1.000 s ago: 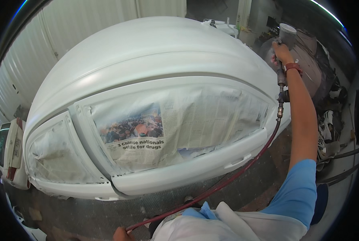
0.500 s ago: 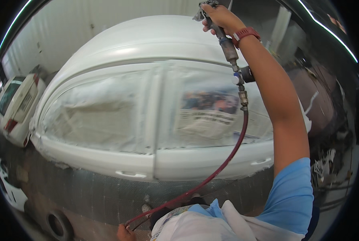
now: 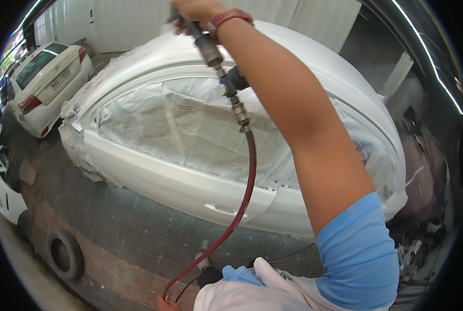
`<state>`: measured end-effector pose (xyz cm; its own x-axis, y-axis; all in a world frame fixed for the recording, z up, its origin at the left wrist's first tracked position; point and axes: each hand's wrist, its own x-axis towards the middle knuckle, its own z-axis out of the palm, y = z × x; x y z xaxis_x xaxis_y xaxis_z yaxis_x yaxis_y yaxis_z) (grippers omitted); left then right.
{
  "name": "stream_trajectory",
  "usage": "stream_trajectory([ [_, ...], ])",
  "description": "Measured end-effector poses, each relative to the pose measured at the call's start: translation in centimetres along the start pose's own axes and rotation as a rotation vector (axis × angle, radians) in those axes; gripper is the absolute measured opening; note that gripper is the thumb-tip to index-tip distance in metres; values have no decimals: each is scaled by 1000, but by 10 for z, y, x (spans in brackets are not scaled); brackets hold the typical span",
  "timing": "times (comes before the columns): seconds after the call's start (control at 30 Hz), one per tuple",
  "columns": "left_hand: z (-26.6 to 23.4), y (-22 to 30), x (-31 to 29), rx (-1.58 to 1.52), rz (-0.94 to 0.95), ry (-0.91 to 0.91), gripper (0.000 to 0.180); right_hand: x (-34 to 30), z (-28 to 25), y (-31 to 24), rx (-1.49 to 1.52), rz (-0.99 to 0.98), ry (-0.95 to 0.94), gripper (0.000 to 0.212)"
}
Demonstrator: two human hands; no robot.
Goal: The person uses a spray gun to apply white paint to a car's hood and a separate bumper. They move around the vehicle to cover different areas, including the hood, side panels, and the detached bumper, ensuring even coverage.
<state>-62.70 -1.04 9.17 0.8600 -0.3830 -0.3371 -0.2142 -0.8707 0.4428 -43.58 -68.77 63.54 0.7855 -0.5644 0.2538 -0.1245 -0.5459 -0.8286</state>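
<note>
My right hand (image 3: 201, 9), at the top edge, is closed round the handle of a paint spray gun (image 3: 209, 50) above the roof of a white car body (image 3: 153, 173). The gun's nozzle is blurred and partly cut off. From the fittings under its handle, a dark red air hose (image 3: 251, 168) curves down to my left hand (image 3: 166, 305). That hand, low at the bottom edge, is closed on the hose, its fingers only partly showing. Masking paper and film (image 3: 200, 136) cover the side windows, dusted with white.
Another white car (image 3: 55, 85) stands at the far left. A loose tyre (image 3: 65, 255) and a white bumper-like part (image 3: 7, 199) lie on the floor at left. Pale panels (image 3: 133, 23) line the back, and clutter (image 3: 410, 256) sits at right.
My right hand has carried the spray gun leftward over the roof, with the hose trailing along. The view has shifted left, bringing more of the other car in. My left hand still holds the hose.
</note>
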Motion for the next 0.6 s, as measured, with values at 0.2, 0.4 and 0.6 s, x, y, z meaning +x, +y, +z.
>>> stream_trajectory([
  [0.2, 46, -43, 43, -31, 169, 75, 31, -123, -32, -2, 261, 14, -19, 48],
  [0.4, 76, 3, 64, 96, 381, -143, 25, -335, -200, 31, -82, 185, 430, 49],
  [0.6, 105, 110, 11, 200, 526, -292, 20, -568, -375, 64, -160, 335, 825, 46],
])
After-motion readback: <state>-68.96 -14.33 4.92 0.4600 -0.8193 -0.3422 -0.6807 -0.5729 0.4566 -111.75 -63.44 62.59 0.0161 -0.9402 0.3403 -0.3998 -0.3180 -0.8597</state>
